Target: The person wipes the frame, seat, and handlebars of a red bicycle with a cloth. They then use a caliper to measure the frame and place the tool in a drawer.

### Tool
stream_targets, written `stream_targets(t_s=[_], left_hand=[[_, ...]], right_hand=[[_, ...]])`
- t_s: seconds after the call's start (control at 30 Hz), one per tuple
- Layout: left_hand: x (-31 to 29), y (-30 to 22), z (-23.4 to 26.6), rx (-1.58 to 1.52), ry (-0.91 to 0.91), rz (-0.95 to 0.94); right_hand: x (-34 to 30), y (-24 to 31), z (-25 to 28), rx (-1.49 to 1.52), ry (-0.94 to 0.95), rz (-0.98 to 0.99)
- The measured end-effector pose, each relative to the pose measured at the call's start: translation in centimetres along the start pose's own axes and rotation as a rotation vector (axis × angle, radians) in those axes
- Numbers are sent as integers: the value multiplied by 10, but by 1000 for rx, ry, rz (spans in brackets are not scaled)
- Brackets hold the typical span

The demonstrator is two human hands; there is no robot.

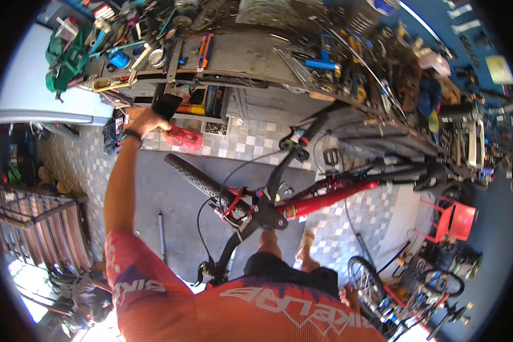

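Note:
My left hand (147,122), with a dark band at the wrist, reaches forward to the bench front. It is closed on a flat black slab that looks like a phone (166,106). Just beyond and below it hangs or lies a red cloth (183,138); which of the two I cannot tell. My right hand (350,296) shows only in part, low beside my black shorts, its fingers too small to read. A red and black bicycle (330,199) stands before me, its handlebar (229,251) close to my body and its front wheel (196,176) pointing left.
A cluttered workbench (239,54) spans the far side, with an orange and blue tool (205,51) and a blue-handled tool (323,64). A grey mat (182,211) covers tiled floor. At right are a red chair (453,219) and another bicycle (393,302).

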State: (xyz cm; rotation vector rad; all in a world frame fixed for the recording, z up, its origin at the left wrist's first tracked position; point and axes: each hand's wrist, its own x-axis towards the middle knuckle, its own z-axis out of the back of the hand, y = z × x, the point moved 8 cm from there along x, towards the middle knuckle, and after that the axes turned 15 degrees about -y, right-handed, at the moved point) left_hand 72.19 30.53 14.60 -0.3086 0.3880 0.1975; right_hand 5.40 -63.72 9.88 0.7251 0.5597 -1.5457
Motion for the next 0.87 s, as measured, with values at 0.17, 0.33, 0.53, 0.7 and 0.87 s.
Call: stream_targets(t_s=[0.17,0.33,0.53,0.7,0.87], left_hand=[[-177,-100,39,-1399,349,285],[-265,-276,82,-1693,478,-80],[-331,-448,112,-1515,519,-381],[-385,-548,96,-1436,561,-510],[-450,-622,49,-1443,707,-569]], right_hand=[[-20,93,-52,-73,1,543],[-138,262,-82,-114,-35,1084],[-346,422,-51,187,164,1410],[-448,447,49,877,433,1473],[-438,420,132,1107,458,1479]])
